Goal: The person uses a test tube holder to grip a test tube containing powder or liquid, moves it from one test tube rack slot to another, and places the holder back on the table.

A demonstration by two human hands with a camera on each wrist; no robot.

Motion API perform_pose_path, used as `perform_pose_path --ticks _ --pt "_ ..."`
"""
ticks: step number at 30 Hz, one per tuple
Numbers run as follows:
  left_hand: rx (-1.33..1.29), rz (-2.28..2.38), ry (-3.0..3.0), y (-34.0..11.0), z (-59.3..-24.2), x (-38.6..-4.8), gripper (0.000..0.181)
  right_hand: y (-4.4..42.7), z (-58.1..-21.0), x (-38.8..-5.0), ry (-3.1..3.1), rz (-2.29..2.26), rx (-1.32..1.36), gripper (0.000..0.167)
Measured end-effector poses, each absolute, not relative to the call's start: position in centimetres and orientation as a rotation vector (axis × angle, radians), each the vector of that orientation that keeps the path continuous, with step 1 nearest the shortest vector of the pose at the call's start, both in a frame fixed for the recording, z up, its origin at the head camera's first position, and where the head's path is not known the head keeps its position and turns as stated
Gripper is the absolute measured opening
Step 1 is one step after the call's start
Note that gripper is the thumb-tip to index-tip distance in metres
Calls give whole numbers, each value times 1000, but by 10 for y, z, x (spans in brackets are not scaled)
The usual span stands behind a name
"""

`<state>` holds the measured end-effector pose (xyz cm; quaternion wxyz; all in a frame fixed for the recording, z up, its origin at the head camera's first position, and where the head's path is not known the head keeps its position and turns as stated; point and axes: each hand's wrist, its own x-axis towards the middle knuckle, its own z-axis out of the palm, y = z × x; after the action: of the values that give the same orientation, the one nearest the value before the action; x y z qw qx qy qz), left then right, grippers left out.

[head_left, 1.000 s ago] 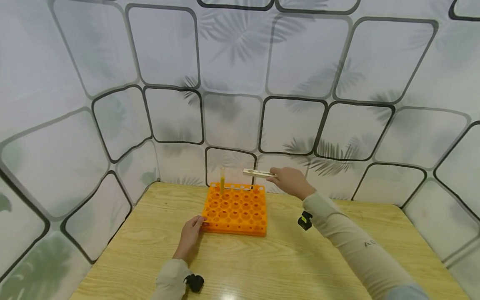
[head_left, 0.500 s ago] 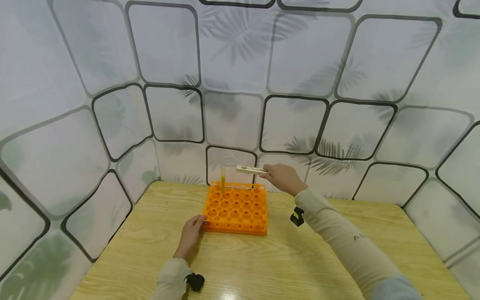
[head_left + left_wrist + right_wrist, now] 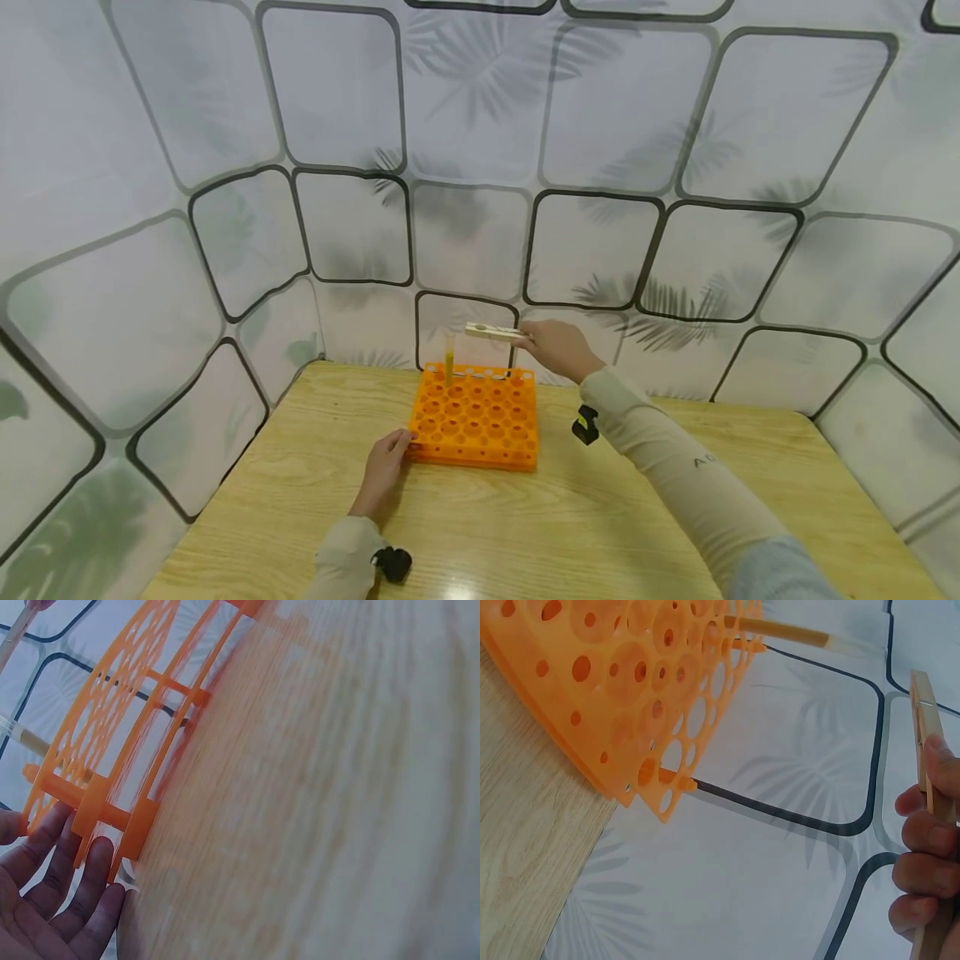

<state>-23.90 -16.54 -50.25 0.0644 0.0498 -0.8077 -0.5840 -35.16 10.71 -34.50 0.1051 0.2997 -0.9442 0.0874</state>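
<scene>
An orange test tube rack (image 3: 474,457) with rows of round holes stands on the table. One test tube (image 3: 449,362) with yellow-brown liquid rises upright from a back-left hole. My left hand (image 3: 384,467) grips the rack's front-left corner; in the left wrist view its thumb (image 3: 10,826) lies at the top plate and the fingers against the side. My right hand (image 3: 561,346) holds a wooden test tube holder (image 3: 491,332) level above the rack's back edge. The holder's tip (image 3: 919,681) points toward the tube's top, a little apart from it, with nothing in it.
The wood-grain table (image 3: 600,517) extends around the rack on both sides and in front. A patterned curtain wall (image 3: 465,233) rises close behind the rack and along the left. Black wrist cameras (image 3: 393,564) hang at both sleeves.
My right hand has moved left with the test tube holder, bringing its tip closer to the test tube. My left hand and the rack have stayed in place.
</scene>
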Motion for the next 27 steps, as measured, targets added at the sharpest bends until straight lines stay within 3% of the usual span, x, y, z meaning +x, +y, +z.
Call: perform_pose_path --ticks 27 --pt "144 -1747 -2442 -167 -502 -238 35 80 -340 -363 -2790 360 893 32"
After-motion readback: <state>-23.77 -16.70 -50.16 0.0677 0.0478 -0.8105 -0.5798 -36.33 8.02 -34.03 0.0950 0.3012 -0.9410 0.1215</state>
